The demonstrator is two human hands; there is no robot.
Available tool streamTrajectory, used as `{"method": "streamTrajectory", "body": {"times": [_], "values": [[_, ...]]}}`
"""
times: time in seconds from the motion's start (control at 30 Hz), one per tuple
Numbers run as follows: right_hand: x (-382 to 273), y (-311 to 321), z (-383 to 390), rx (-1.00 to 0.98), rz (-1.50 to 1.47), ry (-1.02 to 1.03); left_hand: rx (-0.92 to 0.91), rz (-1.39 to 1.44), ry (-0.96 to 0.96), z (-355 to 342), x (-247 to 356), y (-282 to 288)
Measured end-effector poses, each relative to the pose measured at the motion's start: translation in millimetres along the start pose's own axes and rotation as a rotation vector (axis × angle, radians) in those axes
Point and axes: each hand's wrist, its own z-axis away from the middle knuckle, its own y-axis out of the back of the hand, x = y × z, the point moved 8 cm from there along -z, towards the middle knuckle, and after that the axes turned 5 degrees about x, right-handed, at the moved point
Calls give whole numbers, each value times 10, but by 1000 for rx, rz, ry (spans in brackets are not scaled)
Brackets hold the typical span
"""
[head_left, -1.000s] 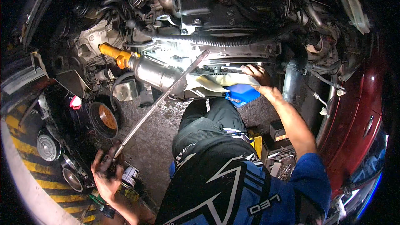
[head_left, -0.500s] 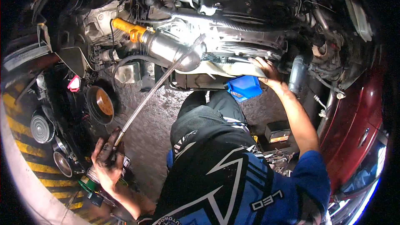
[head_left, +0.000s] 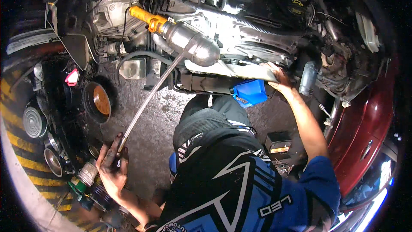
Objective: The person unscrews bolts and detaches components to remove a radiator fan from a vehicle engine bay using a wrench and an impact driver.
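Note:
My left hand (head_left: 112, 159), its fingers blackened with grime, grips the lower end of a long thin metal rod (head_left: 153, 88). The rod slants up to the right, and its far end reaches the work lamp, where I cannot make out the tip. A yellow-handled work lamp (head_left: 182, 39) with a metal shade lights the engine (head_left: 251, 0). At the front of the engine bay, my right hand (head_left: 278, 77) is closed on the right end of a pale cream strip (head_left: 240, 71). Just below that strip sits a blue plastic scoop-like container (head_left: 251, 92).
Red bodywork (head_left: 365, 124) borders the right side. A black battery (head_left: 278, 142) and loose tools lie on the floor. At the left are a round pan with an orange-brown inside (head_left: 101, 99), a grey ribbed disc (head_left: 34, 122) and a green-based jack-like object (head_left: 79, 185). A grey hose (head_left: 307, 78) stands right of my hand.
The view has shifted slightly, so the lamp and engine sit further right in it. Both hands keep their holds, and the rod stays slanted the same way.

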Motion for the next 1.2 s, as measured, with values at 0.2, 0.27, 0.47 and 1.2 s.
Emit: {"method": "streamTrajectory", "body": {"times": [0.2, 0.27, 0.47, 1.2], "values": [[334, -169, 147, -37, -49, -15, -147, 78, 158, -166, 61, 26], [334, -219, 129, -49, -419, -80, -58, 40, 30, -376, 267, 63], [529, -416, 149, -34, -932, -174, 55, -91, -304, -1264, 1105, -125], [296, -137, 222, 139, -541, -36, 53, 396, -352, -2741, 2243, -1538]]}}
